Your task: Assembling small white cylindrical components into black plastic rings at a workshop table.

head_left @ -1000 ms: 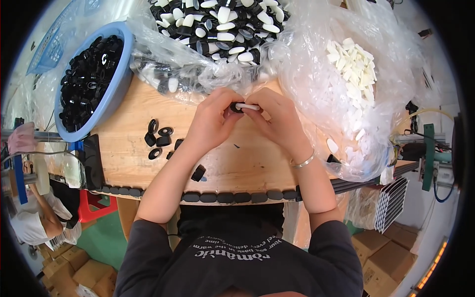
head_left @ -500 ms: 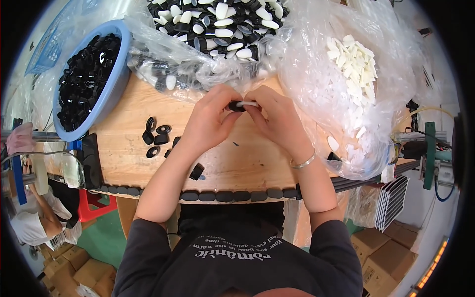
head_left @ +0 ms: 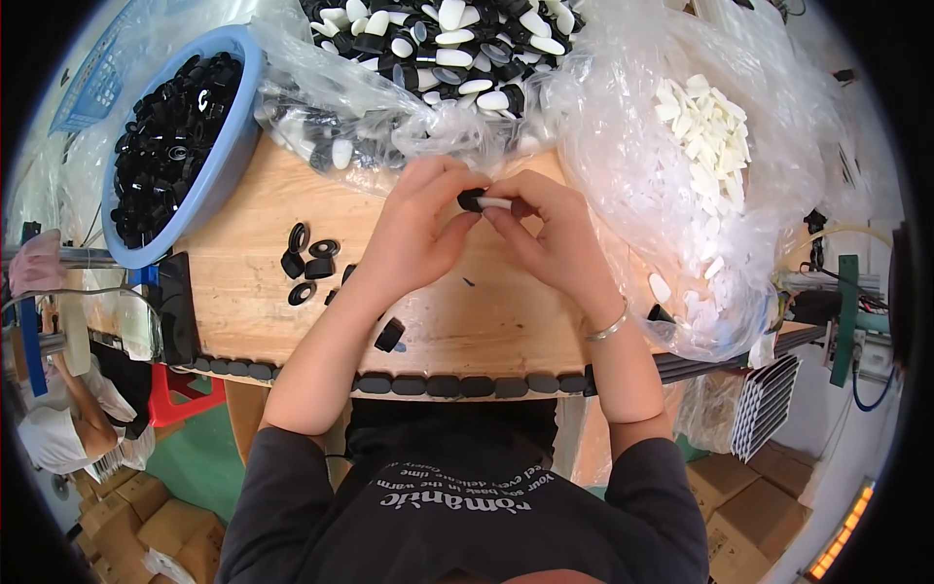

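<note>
Above the middle of the wooden table, my left hand (head_left: 425,222) pinches a small black ring-shaped cap (head_left: 470,200) between thumb and fingers. Against the cap's right side sits a slim white oval piece (head_left: 497,203), gripped by the thumb and fingers of my right hand (head_left: 551,230). The two pieces touch; whether one is seated inside the other I cannot tell. Left of my left forearm lie several loose black caps (head_left: 319,268), partly hidden by the arm. One more black cap (head_left: 390,335) lies nearer the front edge.
A blue basin (head_left: 208,209) full of black caps stands at the left. At the back, clear plastic holds a heap of black-and-white assembled pieces (head_left: 452,58). White pieces (head_left: 702,136) lie on a plastic bag at the right. Dark oval pads (head_left: 443,386) line the table's front edge.
My fingers have shifted slightly around the pieces, and more of the black cap shows between my hands. The whole view has moved a little. Both hands keep their hold.
</note>
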Action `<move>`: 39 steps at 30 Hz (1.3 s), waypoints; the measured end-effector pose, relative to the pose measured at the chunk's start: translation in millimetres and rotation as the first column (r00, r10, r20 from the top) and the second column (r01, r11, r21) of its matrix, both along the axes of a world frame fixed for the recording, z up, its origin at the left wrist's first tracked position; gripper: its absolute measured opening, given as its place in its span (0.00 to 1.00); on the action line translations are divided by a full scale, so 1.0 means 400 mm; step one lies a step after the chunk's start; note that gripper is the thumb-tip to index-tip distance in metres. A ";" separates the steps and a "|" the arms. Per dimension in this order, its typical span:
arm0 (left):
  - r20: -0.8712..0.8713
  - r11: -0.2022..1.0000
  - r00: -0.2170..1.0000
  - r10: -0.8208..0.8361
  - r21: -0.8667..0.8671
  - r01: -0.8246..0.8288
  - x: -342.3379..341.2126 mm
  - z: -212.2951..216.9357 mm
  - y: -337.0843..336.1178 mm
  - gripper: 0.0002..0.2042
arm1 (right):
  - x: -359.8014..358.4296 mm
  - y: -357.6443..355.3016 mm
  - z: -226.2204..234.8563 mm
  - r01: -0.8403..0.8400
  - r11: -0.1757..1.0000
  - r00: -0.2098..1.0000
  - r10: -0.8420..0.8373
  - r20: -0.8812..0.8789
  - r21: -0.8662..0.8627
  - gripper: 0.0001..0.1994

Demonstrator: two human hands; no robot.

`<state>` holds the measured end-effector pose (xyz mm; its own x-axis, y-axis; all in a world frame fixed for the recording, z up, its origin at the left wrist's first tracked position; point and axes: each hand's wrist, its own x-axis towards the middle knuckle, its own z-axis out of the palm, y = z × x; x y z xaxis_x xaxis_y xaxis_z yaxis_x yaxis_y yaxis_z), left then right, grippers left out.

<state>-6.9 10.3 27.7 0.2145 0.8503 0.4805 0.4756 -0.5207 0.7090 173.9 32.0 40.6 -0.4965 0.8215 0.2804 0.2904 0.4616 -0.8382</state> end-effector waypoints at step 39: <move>0.559 0.961 0.820 0.124 -0.272 0.040 0.020 -0.008 -0.016 0.06 | -0.010 0.007 -0.035 -0.075 0.906 0.885 -0.132 -0.446 -0.417 0.09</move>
<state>0.9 3.8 24.5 -0.0646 0.9622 0.2646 -0.0357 -0.2672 0.9630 170.1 34.7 26.6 -0.3726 0.9225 0.1010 -0.1628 0.0422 -0.9858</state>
